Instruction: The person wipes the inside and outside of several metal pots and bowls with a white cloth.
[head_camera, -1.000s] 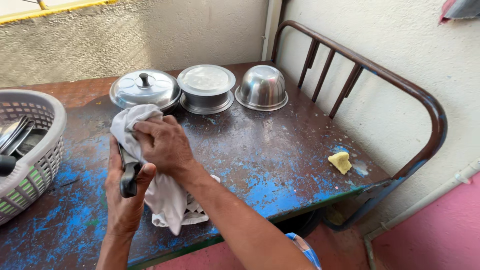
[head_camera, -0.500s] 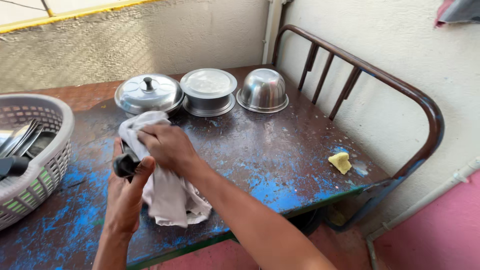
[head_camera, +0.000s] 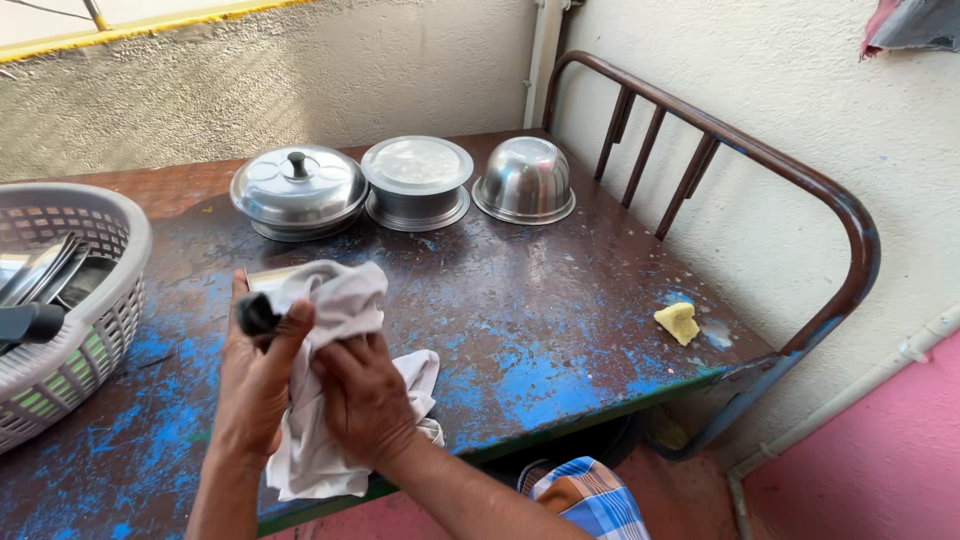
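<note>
White cloth between both hands' grip

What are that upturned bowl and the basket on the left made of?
The upturned bowl looks like polished steel: bright, mirror-like, reflecting light. The basket seems moulded plastic, matt grey with a lattice of slots; the exact material can't be confirmed.

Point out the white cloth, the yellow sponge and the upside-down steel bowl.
white cloth (head_camera: 340, 300): head view, on the bunched upper fold above the hands.
yellow sponge (head_camera: 678, 322): head view, on its top face.
upside-down steel bowl (head_camera: 525, 175): head view, on its rounded side.
</note>
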